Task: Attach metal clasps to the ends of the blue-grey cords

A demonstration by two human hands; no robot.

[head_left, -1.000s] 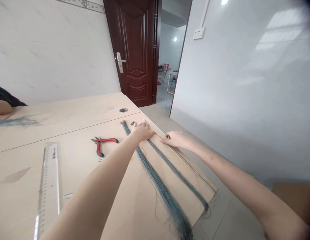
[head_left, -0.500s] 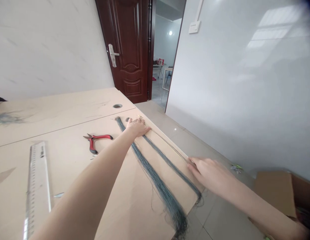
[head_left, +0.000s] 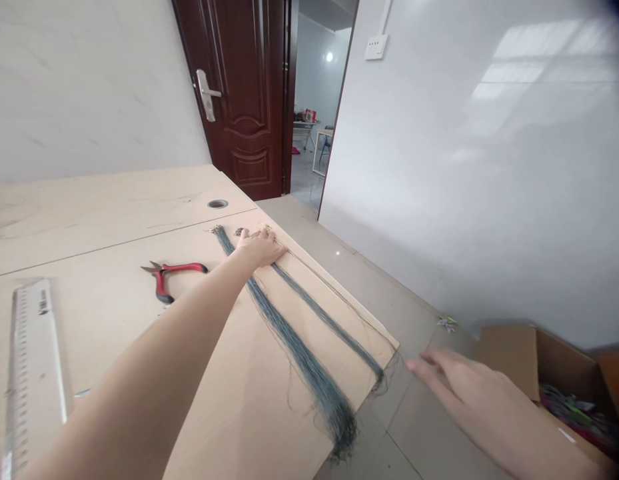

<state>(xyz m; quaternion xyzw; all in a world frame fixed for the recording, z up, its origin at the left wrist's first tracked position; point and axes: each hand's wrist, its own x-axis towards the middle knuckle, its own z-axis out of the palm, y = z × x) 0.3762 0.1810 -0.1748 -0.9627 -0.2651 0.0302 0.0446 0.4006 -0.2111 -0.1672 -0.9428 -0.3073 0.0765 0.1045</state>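
My left hand (head_left: 262, 248) presses on the far end of a thin strand of cords (head_left: 329, 277) along the table's right edge, its fingertips hidden among the ends. Under and beside that hand runs a narrow bundle of blue-grey cords (head_left: 322, 311). Left of it lies a thicker bundle of blue-grey cords (head_left: 294, 350), with frayed ends hanging over the near edge. My right hand (head_left: 464, 387) is past the table corner, thumb and fingers apart and holding nothing, close to the strand's loose end.
Red-handled pliers (head_left: 164, 273) lie left of the bundles, and a clear ruler (head_left: 36, 360) lies farther left. The table (head_left: 259, 413) ends at a corner on the right. A cardboard box (head_left: 512, 353) stands on the floor near the wall.
My right hand has slid off the thin strand toward me and right, past the table corner, and let go. My left hand stays on the far end. The view has turned slightly right.
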